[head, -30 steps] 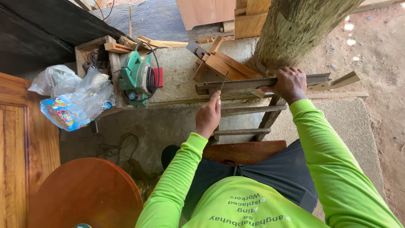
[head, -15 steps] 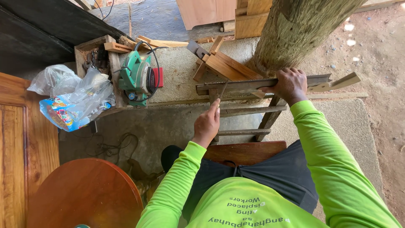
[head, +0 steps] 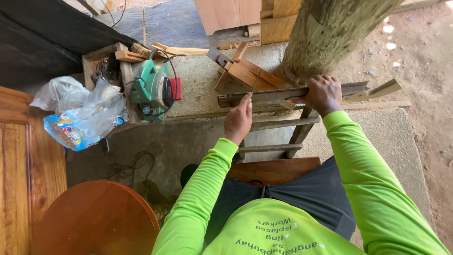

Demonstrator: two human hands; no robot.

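Rt hand (head: 322, 94) clamping long bar (head: 283, 95) by post (head: 325, 38); lt hand (head: 239, 118) pinching small tool; work looks mid-way.

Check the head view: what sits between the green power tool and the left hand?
Bare concrete slab, mostly. Between the green power tool and the left hand only the near end of the long metal bar intrudes, beside the hand. Head view.

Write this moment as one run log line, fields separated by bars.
left hand: thin tool on long grey metal strip | right hand: pressing strip | nearby: green power tool
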